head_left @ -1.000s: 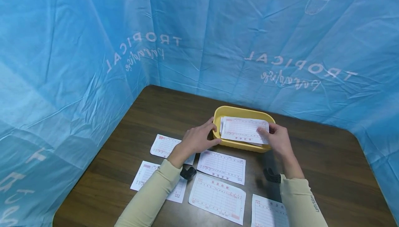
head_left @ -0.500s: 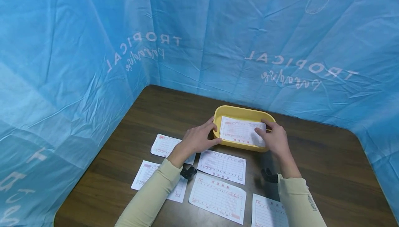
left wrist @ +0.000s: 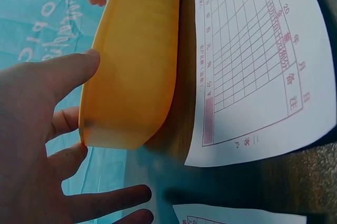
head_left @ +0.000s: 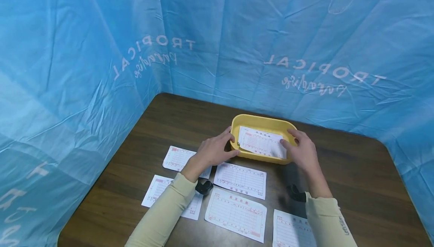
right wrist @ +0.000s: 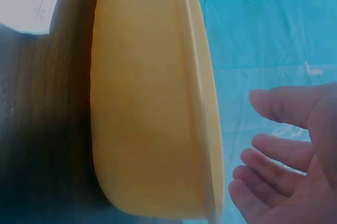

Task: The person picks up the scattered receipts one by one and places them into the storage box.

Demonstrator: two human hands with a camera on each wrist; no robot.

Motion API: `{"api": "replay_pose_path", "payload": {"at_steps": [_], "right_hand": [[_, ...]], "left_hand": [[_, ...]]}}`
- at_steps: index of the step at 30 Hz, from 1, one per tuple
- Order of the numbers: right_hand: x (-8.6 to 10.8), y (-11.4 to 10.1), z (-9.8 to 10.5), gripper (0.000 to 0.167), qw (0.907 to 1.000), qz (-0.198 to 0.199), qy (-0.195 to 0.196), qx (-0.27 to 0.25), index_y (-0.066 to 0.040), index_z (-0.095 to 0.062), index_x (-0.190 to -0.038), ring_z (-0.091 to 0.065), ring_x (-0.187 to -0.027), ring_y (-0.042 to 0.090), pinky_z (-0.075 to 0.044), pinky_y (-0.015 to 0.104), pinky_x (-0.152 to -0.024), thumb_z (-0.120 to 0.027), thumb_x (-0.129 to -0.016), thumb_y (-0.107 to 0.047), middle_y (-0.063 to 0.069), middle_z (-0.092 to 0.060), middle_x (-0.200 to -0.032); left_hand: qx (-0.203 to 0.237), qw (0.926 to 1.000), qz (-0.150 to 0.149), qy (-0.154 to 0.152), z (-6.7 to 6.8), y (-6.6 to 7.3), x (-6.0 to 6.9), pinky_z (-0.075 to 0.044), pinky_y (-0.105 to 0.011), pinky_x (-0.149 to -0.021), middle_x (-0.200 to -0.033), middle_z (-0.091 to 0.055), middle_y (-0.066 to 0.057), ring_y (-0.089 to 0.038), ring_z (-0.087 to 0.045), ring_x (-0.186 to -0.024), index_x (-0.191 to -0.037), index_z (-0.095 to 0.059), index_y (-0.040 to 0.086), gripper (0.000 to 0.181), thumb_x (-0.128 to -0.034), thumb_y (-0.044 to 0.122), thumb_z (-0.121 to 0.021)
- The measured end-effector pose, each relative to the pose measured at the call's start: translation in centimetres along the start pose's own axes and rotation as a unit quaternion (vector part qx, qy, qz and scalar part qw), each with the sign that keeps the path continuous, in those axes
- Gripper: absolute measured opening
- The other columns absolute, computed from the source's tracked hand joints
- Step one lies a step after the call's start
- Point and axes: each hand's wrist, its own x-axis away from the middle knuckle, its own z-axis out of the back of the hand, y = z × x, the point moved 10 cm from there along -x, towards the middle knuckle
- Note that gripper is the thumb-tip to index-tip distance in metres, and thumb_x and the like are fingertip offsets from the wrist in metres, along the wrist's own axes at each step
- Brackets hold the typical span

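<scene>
A shallow yellow plastic bin [head_left: 257, 157] stands near the back of the table. Inside it lie printed white paper slips [head_left: 261, 141] with pink grids, the upper one askew over those beneath. My left hand [head_left: 213, 151] grips the bin's left end; in the left wrist view its thumb [left wrist: 81, 69] lies on the rim and some fingertips touch the corner. At the bin's right end hovers my right hand [head_left: 303, 151], its fingers loosely bent near the slips. The right wrist view shows nothing between its thumb and fingers [right wrist: 279, 171], beside the yellow rim.
Several more slips lie on the dark wooden table [head_left: 359, 171] in front of the bin: one [head_left: 240, 180] just before it, one [head_left: 235, 217] nearer, one [head_left: 293, 230] under the right forearm, others left. A blue printed curtain [head_left: 217, 21] rises behind.
My right hand has lowered a slip into the bin, let it go and drawn back slightly to the right. The left hand keeps its grip on the bin's left end.
</scene>
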Motion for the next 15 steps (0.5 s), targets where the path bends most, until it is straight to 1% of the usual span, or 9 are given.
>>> {"api": "replay_pose_path", "payload": {"at_steps": [3,6,12,15], "right_hand": [[0.4,-0.2,0.2,0.063,0.9996,0.014,-0.009,0.024,-0.006,-0.044,-0.143,-0.038,-0.128,0.043,-0.036,0.058,-0.097,-0.062,-0.092,-0.04,0.019,-0.032,-0.15],[0.8,-0.4,0.3,0.064,0.9986,0.03,-0.014,0.041,-0.007,-0.045,-0.142,-0.039,-0.126,0.044,-0.037,0.06,-0.095,-0.062,-0.091,-0.044,0.02,-0.035,-0.148],[1.8,-0.7,1.0,0.068,0.9946,0.056,-0.01,0.087,-0.008,-0.047,-0.14,-0.043,-0.12,0.041,-0.039,0.06,-0.091,-0.062,-0.089,-0.049,0.021,-0.045,-0.139],[2.6,-1.0,1.5,0.068,0.9911,0.073,-0.005,0.111,-0.006,-0.048,-0.139,-0.045,-0.116,0.041,-0.039,0.061,-0.09,-0.064,-0.088,-0.049,0.022,-0.047,-0.136]], "left_hand": [[-0.003,1.0,0.0,-0.002,0.0,-0.1,-0.1,-0.036,-0.032,-0.054,-0.158,-0.019,0.005,-0.018,-0.047,-0.058,-0.113,-0.051,0.03,0.044,-0.0846,0.063,-0.059],[-0.008,1.0,-0.002,-0.004,0.0,-0.1,-0.1,-0.035,-0.032,-0.053,-0.158,-0.018,0.007,-0.019,-0.046,-0.057,-0.112,-0.051,0.03,0.045,-0.0847,0.064,-0.058],[-0.005,0.9999,-0.008,-0.009,-0.1,0.0,-0.1,-0.036,-0.033,-0.054,-0.159,-0.018,0.006,-0.019,-0.048,-0.06,-0.112,-0.051,0.029,0.044,-0.0851,0.064,-0.058],[-0.003,0.9999,-0.005,-0.01,-0.1,-0.1,-0.1,-0.036,-0.033,-0.055,-0.159,-0.017,0.005,-0.019,-0.048,-0.06,-0.112,-0.051,0.029,0.044,-0.0854,0.063,-0.058]]}}
